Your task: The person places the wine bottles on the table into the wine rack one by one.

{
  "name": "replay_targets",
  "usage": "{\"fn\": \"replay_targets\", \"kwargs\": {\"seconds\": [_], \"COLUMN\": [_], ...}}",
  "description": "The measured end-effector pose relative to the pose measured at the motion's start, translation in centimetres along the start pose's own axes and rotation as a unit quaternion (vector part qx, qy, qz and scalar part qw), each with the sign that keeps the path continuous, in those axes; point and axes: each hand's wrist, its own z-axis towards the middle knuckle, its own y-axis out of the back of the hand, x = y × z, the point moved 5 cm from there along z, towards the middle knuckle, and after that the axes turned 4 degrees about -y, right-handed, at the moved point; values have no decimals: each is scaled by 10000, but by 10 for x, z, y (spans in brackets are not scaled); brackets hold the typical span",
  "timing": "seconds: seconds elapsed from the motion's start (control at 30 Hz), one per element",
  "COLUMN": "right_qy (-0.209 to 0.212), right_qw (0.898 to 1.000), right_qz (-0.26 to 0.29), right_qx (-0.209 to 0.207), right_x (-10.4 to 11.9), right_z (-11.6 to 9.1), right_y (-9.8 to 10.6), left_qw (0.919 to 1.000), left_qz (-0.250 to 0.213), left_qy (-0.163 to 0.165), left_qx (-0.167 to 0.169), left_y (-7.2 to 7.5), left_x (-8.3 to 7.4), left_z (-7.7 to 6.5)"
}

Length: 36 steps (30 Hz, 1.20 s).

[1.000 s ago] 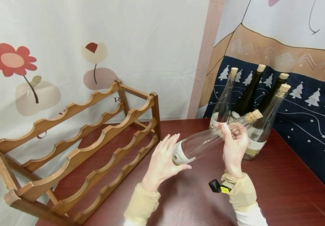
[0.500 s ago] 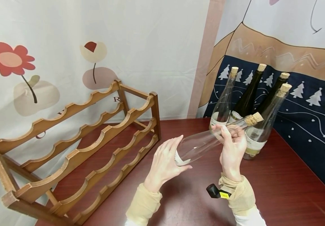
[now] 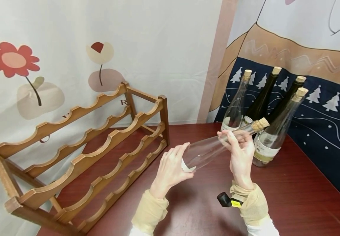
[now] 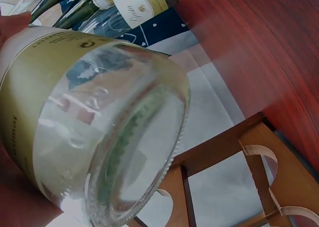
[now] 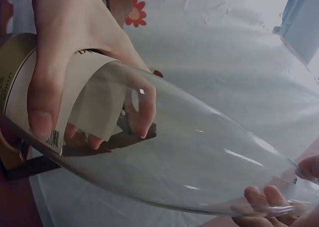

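A clear glass wine bottle [image 3: 203, 151] with a cork [image 3: 264, 122] in its mouth is held tilted above the table, neck up to the right. My left hand [image 3: 171, 167] grips its labelled lower body; in the right wrist view the thumb and fingers wrap round the label [image 5: 94, 87]. Near the neck, my right hand [image 3: 241, 154] pinches the glass between thumb and fingers. The left wrist view shows the bottle's ribbed base [image 4: 144, 147] close up. Behind the right hand, another clear bottle [image 3: 268, 144] stands upright.
A wooden wine rack [image 3: 111, 141] with scalloped rails stands on the left of the red-brown table [image 3: 205, 203]. At the back right are another clear bottle [image 3: 235, 108] and two dark green bottles [image 3: 263, 98], all corked. Printed cloth [image 3: 164, 49] hangs behind.
The held bottle has turned about its length, so its label text has gone from the head view. My left thumb has closed in against the bottle, and both hands have shifted slightly.
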Motion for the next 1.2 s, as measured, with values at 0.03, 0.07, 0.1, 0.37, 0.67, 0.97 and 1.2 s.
{"fn": "replay_targets", "kwargs": {"seconds": [0.03, 0.07, 0.1, 0.37, 0.67, 0.97, 1.2], "right_qy": [-81, -157, -238, -1026, -1193, 1, 2673], "right_qw": [10000, 9999, 9997, 9869, 8752, 7758, 7014], "right_qz": [-39, -49, -61, -1242, -4565, -5978, -6255], "right_qx": [22, 42, 58, 62, 1064, 2020, 2129], "right_x": [-1, -2, -3, -4, -2, 2, 17], "right_z": [0, 1, 1, 4, 11, 9, -1], "right_y": [0, 1, 1, 5, 17, 16, -1], "left_qw": [10000, 10000, 10000, 9997, 9984, 9967, 9955], "left_qz": [-1, 11, 24, 163, 435, 614, 798], "left_qy": [13, 25, 32, 145, 364, 519, 516], "left_qx": [16, 30, 37, 103, 24, 69, 36], "left_y": [0, 0, 0, 6, 20, 25, 25], "left_x": [1, 1, 2, 8, 19, 26, 28], "left_z": [0, 0, 0, 2, 0, -1, -2]}}
